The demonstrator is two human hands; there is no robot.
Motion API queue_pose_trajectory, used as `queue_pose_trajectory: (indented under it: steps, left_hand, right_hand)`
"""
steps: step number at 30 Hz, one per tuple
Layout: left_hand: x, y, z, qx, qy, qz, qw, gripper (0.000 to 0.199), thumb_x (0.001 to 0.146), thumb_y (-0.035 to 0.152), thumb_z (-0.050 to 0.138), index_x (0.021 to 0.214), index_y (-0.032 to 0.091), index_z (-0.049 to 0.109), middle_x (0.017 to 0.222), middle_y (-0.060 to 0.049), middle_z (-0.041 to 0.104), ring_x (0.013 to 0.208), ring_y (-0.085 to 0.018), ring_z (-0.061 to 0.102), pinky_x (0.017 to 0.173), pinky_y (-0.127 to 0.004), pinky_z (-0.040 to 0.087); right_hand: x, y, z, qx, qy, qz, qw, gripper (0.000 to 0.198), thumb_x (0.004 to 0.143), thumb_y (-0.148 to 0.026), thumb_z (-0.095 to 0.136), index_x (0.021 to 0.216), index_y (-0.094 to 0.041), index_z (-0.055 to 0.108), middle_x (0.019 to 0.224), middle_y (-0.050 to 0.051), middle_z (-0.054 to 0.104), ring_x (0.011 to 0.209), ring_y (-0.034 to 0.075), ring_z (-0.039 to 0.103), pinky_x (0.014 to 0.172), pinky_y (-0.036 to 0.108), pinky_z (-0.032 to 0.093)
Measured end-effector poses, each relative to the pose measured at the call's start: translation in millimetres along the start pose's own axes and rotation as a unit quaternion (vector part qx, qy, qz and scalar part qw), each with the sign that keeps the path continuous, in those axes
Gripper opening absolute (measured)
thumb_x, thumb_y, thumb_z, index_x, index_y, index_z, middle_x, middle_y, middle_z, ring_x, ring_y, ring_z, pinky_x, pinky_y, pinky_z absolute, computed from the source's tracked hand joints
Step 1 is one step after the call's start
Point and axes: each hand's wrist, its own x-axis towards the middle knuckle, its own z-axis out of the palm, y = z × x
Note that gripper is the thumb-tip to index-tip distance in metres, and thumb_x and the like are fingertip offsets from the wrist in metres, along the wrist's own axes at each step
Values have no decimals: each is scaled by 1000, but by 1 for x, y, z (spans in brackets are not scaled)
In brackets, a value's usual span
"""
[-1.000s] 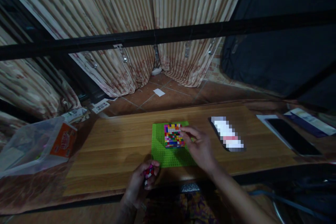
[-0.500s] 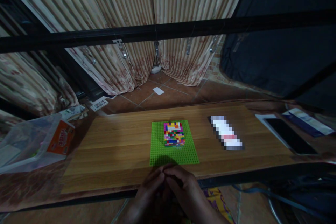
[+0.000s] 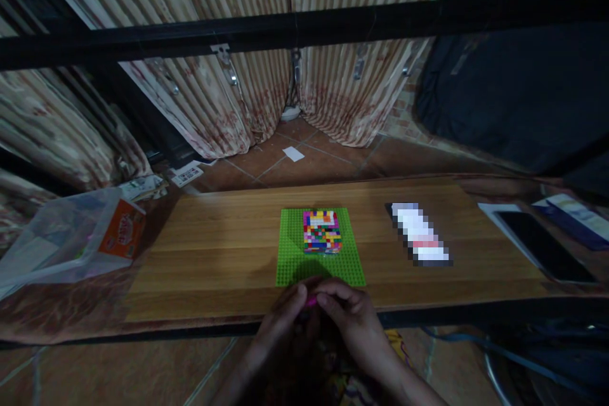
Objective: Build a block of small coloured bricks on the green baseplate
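Note:
My left hand (image 3: 284, 315) and my right hand (image 3: 351, 312) meet at the near edge of the board, fingers closed. Between their fingertips shows a small pink toy brick (image 3: 311, 300), pinched from both sides; its full shape is hidden. Just beyond the hands lies a green studded baseplate (image 3: 290, 263). On it stands a block of many-coloured toy bricks (image 3: 322, 233), its top a patchwork of white, red, yellow, green and blue. The hands do not touch that block.
The baseplate rests on a wooden board (image 3: 214, 254). To the right lies a phone with a blurred screen (image 3: 421, 235), then a dark flat device (image 3: 542, 244). A clear plastic bin (image 3: 71, 241) with an orange label stands at left. A dark bar (image 3: 266, 28) crosses beyond the table.
The pink brick has come into sight between my fingertips, and my hands have opened apart slightly. The whole view has shifted a little, with the table now higher in it.

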Motion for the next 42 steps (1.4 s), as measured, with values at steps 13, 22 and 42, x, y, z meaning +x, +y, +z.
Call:
queue_pose_trajectory:
  steps: [13,22,42]
  left_hand:
    - [2,11,17,-18,-7,-40,999,37,72,52,61,65,16,58,48,4,46,40,-6,35,40,-21,19]
    - [-3,19,14,1,-64,-29,998,40,78,52,55,61,16,52,48,4,45,41,-7,33,40,-22,19]
    - [6,23,-21,-107,86,-34,990,26,76,42,59,75,17,53,48,8,42,34,-2,21,36,-15,14]
  right_hand:
    - [2,0,-7,-61,16,-51,997,17,84,-33,58,78,-20,67,74,1,61,75,15,58,70,25,44]
    - [3,0,-5,-28,1,-22,999,16,79,-34,63,77,-19,67,72,0,61,71,14,57,68,25,43]
    - [5,3,-15,146,77,54,985,21,67,-35,75,78,-19,68,67,0,65,61,13,59,58,26,47]
